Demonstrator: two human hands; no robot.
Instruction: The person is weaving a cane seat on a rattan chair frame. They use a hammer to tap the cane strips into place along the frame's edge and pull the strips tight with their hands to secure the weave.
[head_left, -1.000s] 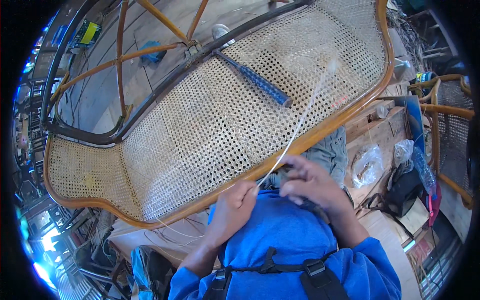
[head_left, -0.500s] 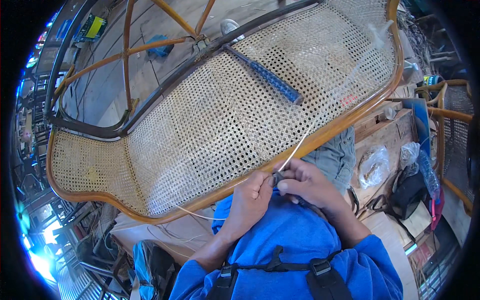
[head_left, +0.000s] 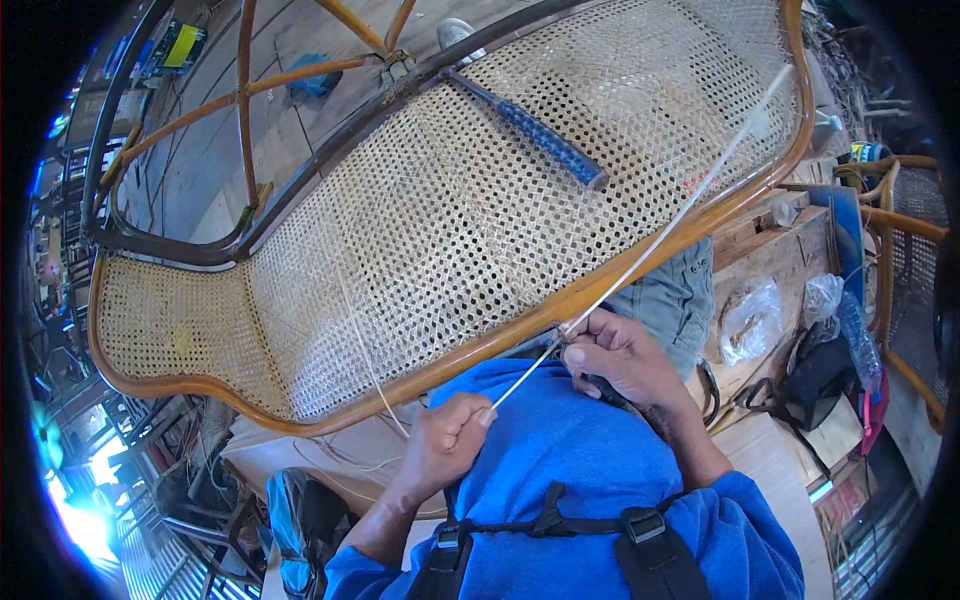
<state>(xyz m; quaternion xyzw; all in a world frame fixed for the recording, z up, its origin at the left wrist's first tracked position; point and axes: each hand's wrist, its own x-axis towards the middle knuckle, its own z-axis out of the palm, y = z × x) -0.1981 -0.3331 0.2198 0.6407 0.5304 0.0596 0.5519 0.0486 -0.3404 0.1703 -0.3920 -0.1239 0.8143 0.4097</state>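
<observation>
A pale, thin cane strip (head_left: 668, 232) runs taut between my hands and on up to the right, over a woven cane panel (head_left: 420, 215). My left hand (head_left: 449, 440) pinches it in front of my blue shirt, below the panel's near edge. Higher and to the right, my right hand (head_left: 622, 357) is closed around the strip close to the wooden frame rail (head_left: 545, 315). Something dark shows under that palm, mostly hidden by the fingers. Left of my left hand, a fine loose strand (head_left: 360, 330) curves across the panel and over the rail.
On the panel lies a tool with a dark blue patterned handle (head_left: 550, 145). Bent wooden poles (head_left: 245, 110) rise at the far left. To the right are clear plastic bags (head_left: 752, 320), a black bag (head_left: 815, 395) and another cane-woven chair (head_left: 910, 250).
My left hand has drawn away down and left from my right hand, with the strip stretched between them. The strip's far part now swings out straight across the panel.
</observation>
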